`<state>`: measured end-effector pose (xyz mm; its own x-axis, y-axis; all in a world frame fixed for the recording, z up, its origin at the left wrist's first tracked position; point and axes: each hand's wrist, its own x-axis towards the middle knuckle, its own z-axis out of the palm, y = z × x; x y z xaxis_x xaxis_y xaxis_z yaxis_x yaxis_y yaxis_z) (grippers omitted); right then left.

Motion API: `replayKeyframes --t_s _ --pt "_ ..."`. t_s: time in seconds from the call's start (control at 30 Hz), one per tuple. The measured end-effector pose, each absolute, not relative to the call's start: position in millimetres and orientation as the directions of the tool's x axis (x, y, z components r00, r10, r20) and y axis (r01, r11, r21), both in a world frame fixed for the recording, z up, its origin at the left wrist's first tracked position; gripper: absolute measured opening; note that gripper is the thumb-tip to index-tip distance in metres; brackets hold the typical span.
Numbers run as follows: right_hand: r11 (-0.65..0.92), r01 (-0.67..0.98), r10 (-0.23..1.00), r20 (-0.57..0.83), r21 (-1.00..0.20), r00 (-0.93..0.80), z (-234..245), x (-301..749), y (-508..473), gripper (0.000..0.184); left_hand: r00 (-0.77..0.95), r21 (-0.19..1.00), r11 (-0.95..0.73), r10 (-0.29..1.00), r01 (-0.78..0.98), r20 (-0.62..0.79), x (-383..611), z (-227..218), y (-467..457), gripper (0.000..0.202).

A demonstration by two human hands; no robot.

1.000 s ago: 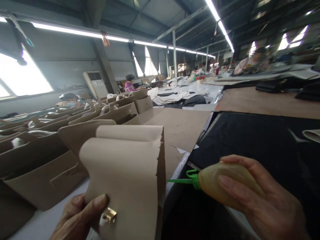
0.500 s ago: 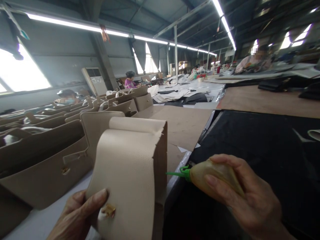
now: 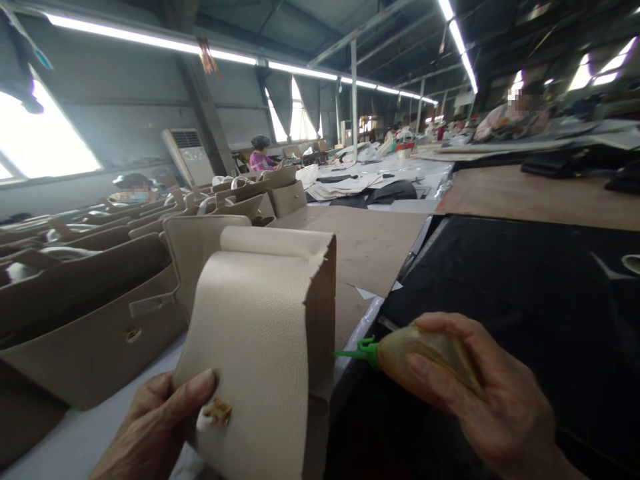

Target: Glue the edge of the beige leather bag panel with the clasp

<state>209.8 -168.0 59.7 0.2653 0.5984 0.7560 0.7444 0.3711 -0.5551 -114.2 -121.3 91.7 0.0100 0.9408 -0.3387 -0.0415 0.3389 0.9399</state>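
Pinching beige leather handbag with left fingers. Clasping squeeze bottle in right fingers, aiming green nozzle leftward at handbag's side.

One left hand, one right hand, one bottle, one held bag.
Hands are at eight and four o'clock, bottle at four, bag with one clasp at seven. At least three other persons: nine, half past ten, two. Standing bags near nine overlap, not countable.
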Motion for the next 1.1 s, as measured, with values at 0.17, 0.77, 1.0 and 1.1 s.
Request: replayKeyframes --t_s 0.17,0.77,1.0,1.1 --pt "0.386 0.751 0.599 0.765 -0.535 0.237 57 208 -168 0.016 -0.051 0.950 0.298 0.952 -0.094 -0.303 -109 93 -123 0.034" --pt "0.344 0.730 0.666 0.701 -0.591 0.254 55 208 -184 0.017 -0.023 0.943 0.316 0.947 -0.106 -0.320 -108 85 -127 0.033" --pt "0.256 0.642 0.755 0.564 -0.722 0.333 53 208 -190 0.017 -0.061 0.962 0.244 0.966 -0.119 -0.253 -107 82 -129 0.031" --pt "0.158 0.497 0.816 0.396 -0.853 0.422 46 210 -190 0.025 -0.009 0.968 0.214 0.976 -0.130 -0.217 -110 78 -129 0.028"
